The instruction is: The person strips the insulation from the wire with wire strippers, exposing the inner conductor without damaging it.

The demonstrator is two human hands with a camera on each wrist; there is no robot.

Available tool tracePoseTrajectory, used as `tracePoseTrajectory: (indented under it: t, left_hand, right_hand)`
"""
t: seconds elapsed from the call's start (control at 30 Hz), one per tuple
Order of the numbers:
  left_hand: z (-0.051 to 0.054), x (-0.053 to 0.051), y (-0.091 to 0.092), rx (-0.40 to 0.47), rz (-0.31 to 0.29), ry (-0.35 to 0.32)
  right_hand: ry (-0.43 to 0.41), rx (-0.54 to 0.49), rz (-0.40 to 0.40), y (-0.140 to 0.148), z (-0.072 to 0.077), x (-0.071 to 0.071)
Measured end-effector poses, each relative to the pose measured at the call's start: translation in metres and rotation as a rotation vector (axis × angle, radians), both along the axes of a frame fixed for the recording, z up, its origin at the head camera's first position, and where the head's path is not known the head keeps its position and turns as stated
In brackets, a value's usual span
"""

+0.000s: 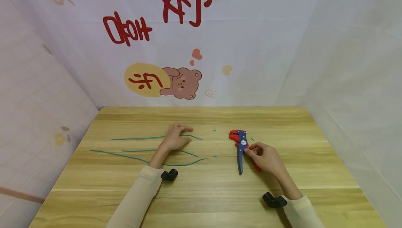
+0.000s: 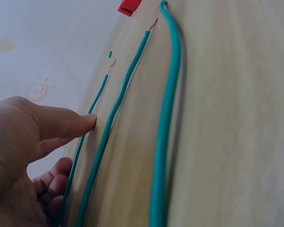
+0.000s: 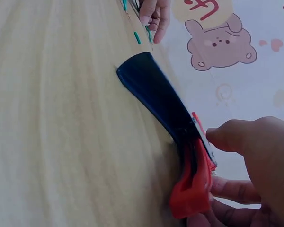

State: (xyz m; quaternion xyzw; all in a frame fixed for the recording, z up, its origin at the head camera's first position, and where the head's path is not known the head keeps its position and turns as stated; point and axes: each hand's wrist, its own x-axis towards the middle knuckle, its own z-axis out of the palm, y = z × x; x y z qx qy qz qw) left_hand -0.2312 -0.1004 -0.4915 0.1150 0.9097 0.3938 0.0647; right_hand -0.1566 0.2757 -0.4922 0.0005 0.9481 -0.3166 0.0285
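Three green wires lie roughly side by side on the table: a far wire, a middle wire and a near wire. Bare copper shows at the right ends of the far and near ones. My left hand is over the far and middle wires, thumb and fingers apart, covering part of them. In the left wrist view its thumb is beside the farthest wire. My right hand holds a blue and red wire stripper near its pivot, thumb against the blue side and fingers at the red handle.
Small green insulation offcuts lie about: one far offcut, one near offcut, and one offcut right of the tool's head. A printed white cloth rises behind the wooden table and along both sides.
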Motion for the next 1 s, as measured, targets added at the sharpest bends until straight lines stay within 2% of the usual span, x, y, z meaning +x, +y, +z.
tracePoseTrajectory:
  t: [0.27, 0.43, 0.83, 1.0]
  left_hand:
    - [-0.002, 0.002, -0.011, 0.088, -0.019, 0.027]
    - [0.001, 0.008, -0.014, 0.135, -0.015, 0.08]
    - [0.01, 0.02, -0.019, 0.088, -0.02, 0.119]
    - [0.015, 0.029, -0.027, 0.048, -0.01, 0.149]
  right_hand:
    - [-0.034, -0.056, 0.082, 0.008, 0.005, 0.002]
    - [-0.027, -0.053, 0.101, 0.017, 0.01, 0.002]
    - [-0.046, -0.046, 0.141, 0.024, 0.015, 0.0]
    - [-0.016, -0.028, 0.159, 0.028, 0.017, -0.001]
